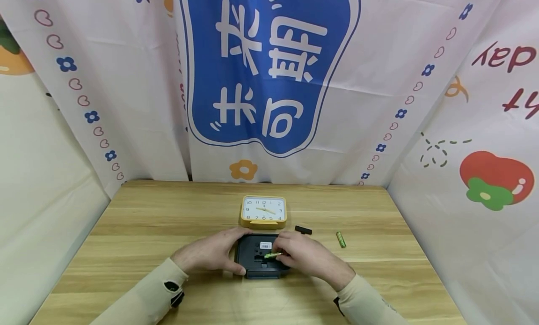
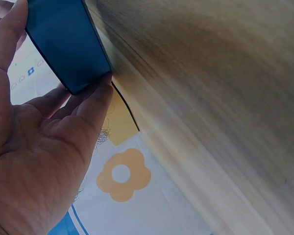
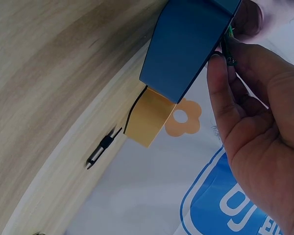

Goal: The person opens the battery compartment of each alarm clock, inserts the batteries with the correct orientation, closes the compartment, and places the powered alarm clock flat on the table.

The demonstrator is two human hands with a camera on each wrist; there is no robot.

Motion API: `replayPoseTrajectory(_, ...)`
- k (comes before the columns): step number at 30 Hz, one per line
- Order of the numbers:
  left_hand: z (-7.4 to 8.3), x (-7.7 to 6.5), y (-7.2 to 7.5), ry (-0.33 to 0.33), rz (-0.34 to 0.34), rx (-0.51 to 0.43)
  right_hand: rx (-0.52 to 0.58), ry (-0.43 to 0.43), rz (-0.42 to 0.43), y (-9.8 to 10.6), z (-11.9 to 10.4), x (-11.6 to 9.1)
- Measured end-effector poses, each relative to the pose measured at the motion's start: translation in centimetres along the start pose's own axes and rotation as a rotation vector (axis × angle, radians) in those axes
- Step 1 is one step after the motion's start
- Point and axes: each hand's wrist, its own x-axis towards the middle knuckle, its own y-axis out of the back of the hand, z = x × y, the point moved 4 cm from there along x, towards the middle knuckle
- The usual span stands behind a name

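A dark clock (image 1: pixel 248 263) lies on the table with its back up, showing a white label and a battery slot. My left hand (image 1: pixel 214 252) grips its left side, thumb at the front corner and fingers at the back; the left wrist view shows them against the clock's smooth side (image 2: pixel 68 46). Over the slot, my right hand (image 1: pixel 304 257) pinches a green battery (image 1: pixel 272 255) between thumb and fingers, one end pointing left. In the right wrist view, the fingers hide most of this battery (image 3: pixel 229 55) beside the clock's edge.
Behind the dark clock stands a yellow clock (image 1: pixel 264 210) with a white face. A small black cover (image 1: pixel 303 230) lies to its right on the wooden table (image 1: pixel 139 231), and farther right is another green battery (image 1: pixel 341 240). Printed cloth (image 1: pixel 147 105) hangs behind the table.
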Motion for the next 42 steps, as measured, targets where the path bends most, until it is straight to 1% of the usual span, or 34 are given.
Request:
replayPoseTrajectory(14, -0.03, 0.0, 0.0, 0.002, 0.001, 0.009, -0.013, -0.003, -0.026, -0.43, -0.4, 0.43)
replayPoseTrajectory(21, 0.03, -0.03, 0.06, 0.0, 0.001, -0.013, -0.023, 0.015, -0.016, -0.38, -0.53, 0.49)
replayPoseTrajectory(29, 0.01, -0.03, 0.08, 0.005, -0.003, -0.007, -0.033, 0.051, 0.004, -0.56, -0.69, 0.76)
replayPoseTrajectory(32, -0.01, -0.06, 0.1, 0.011, -0.003, -0.005, -0.031, 0.05, 0.005, -0.66, -0.73, 0.83)
replayPoseTrajectory(38, -0.02, -0.02, 0.12, 0.002, 0.002, 0.02, -0.033, 0.036, -0.008, -0.88, -0.82, 0.98)
replayPoseTrajectory(42, -0.06, -0.01, 0.13, 0.0, 0.001, 0.025, -0.037, 0.042, -0.001, -1.02, -0.86, 1.01)
